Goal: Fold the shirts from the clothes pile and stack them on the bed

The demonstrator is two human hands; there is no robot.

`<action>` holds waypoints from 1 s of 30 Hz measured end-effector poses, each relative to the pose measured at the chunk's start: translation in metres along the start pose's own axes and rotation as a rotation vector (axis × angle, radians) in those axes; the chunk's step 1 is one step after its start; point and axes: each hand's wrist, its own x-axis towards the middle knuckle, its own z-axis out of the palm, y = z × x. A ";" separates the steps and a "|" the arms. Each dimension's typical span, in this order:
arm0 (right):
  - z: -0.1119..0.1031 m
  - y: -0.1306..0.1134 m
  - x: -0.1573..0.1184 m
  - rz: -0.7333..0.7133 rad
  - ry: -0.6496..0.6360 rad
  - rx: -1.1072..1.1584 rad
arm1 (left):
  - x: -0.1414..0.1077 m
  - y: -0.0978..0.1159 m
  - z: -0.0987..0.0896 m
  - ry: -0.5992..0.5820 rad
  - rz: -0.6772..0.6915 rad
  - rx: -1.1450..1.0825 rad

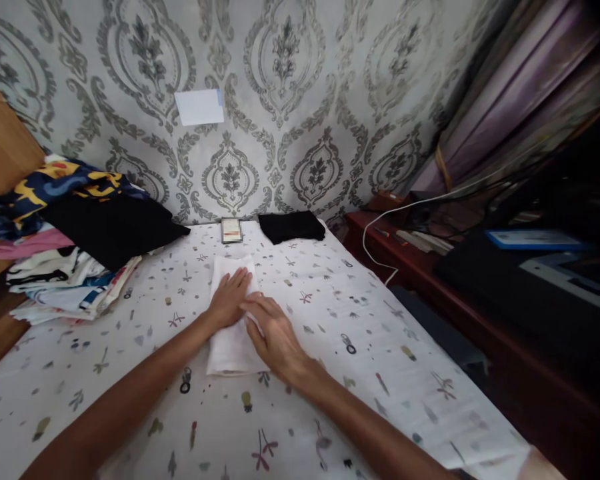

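Observation:
A white cloth (234, 350), folded into a long narrow shape, lies on the patterned bed sheet (200, 427). My left hand (229, 298) rests flat on the cloth's upper half, fingers stretched out and pointing away from me. Close beside it, my right hand (273, 330) is over the cloth's right edge, its fingertips near the left hand. Its fingers are extended, with the thumb apart, and it holds nothing. Part of the cloth is hidden under both hands.
A pile of folded clothes (80, 287) sits at the left by a wooden board (5, 147). Near the wall lie a small framed card (231, 230) and a folded black cloth (293, 227). A dark red table (415, 260) with a white cable (364, 240) stands right.

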 end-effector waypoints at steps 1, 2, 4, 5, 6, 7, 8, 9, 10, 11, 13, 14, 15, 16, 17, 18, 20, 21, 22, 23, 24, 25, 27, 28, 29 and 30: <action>0.004 0.006 0.010 0.008 -0.025 -0.024 | -0.001 -0.001 0.004 -0.014 0.007 0.001; 0.008 0.011 0.019 0.015 -0.058 -0.049 | -0.001 -0.002 0.007 -0.016 0.014 -0.021; 0.016 0.020 0.039 0.006 -0.138 -0.093 | 0.001 -0.004 0.011 0.025 0.011 -0.137; 0.021 0.024 0.049 -0.007 -0.188 -0.113 | 0.001 -0.005 0.013 0.058 0.002 -0.206; 0.026 0.027 0.059 -0.024 -0.250 -0.129 | 0.001 -0.004 0.013 0.090 -0.005 -0.265; 0.030 0.031 0.069 -0.043 -0.328 -0.141 | 0.000 -0.002 0.013 0.121 -0.010 -0.310; 0.035 0.035 0.080 -0.053 -0.414 -0.148 | -0.002 0.001 0.012 0.144 -0.014 -0.339; 0.038 0.039 0.089 -0.051 -0.507 -0.152 | -0.007 0.005 0.010 0.146 -0.016 -0.353; 0.042 0.043 0.098 -0.043 -0.600 -0.150 | -0.013 0.010 0.007 0.127 -0.011 -0.355; 0.044 0.048 0.106 -0.029 -0.681 -0.143 | -0.021 0.016 0.004 0.094 -0.001 -0.353; 0.049 0.058 0.116 -0.005 -0.772 -0.126 | -0.041 0.031 -0.004 -0.011 0.047 -0.325; 0.050 0.063 0.118 -0.005 -0.786 -0.117 | -0.052 0.039 -0.007 -0.070 0.085 -0.305; 0.053 0.069 0.119 -0.017 -0.783 -0.108 | -0.064 0.047 -0.008 -0.119 0.132 -0.290; 0.055 0.074 0.119 -0.034 -0.766 -0.099 | -0.075 0.056 -0.009 -0.158 0.181 -0.283; 0.057 0.079 0.118 -0.049 -0.745 -0.090 | -0.085 0.063 -0.009 -0.192 0.230 -0.285; 0.059 0.083 0.117 -0.063 -0.724 -0.078 | -0.094 0.070 -0.009 -0.217 0.272 -0.294; 0.062 0.090 0.116 -0.077 -0.692 -0.035 | -0.109 0.079 -0.011 -0.248 0.324 -0.334; 0.062 0.093 0.117 -0.074 -0.672 -0.002 | -0.114 0.081 -0.014 -0.259 0.334 -0.369; 0.062 0.095 0.120 -0.061 -0.642 0.028 | -0.118 0.081 -0.019 -0.265 0.335 -0.415; 0.061 0.098 0.123 -0.038 -0.598 0.036 | -0.121 0.080 -0.025 -0.257 0.326 -0.469; 0.060 0.100 0.127 -0.007 -0.544 0.022 | -0.123 0.076 -0.033 -0.227 0.301 -0.523; 0.059 0.103 0.131 0.029 -0.494 -0.017 | -0.124 0.070 -0.041 -0.175 0.252 -0.570; 0.055 0.108 0.138 0.096 -0.441 -0.112 | -0.124 0.055 -0.057 -0.024 0.068 -0.596; 0.054 0.110 0.142 0.123 -0.443 -0.149 | -0.124 0.045 -0.063 0.047 -0.057 -0.571; 0.053 0.111 0.144 0.144 -0.456 -0.172 | -0.124 0.036 -0.069 0.094 -0.187 -0.529; 0.053 0.112 0.147 0.161 -0.474 -0.188 | -0.125 0.027 -0.072 0.106 -0.305 -0.484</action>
